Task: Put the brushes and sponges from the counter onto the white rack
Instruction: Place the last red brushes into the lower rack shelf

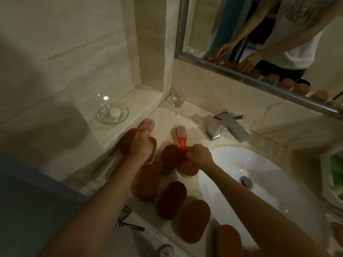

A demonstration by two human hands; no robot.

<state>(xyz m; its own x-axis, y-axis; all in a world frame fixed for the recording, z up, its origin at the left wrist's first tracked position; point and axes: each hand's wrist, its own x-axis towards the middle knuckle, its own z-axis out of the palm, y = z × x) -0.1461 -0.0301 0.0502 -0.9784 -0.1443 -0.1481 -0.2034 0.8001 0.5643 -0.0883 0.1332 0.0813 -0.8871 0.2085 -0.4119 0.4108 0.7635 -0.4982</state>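
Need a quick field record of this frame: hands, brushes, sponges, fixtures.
left hand: grips left brush by its red handle
right hand: grips right brush by its red handle
sponges: brown, several on the counter beside the sink
faucet: behind the sink
glass: upright, back corner
white rack: not identifiable

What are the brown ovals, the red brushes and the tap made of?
The brown ovals are likely sponge: matte and fuzzy-looking. The red brushes seem to be see-through plastic, since light glows in the handle, with pale bristles. The tap is shiny metal, probably chrome, with mirror-like reflections.
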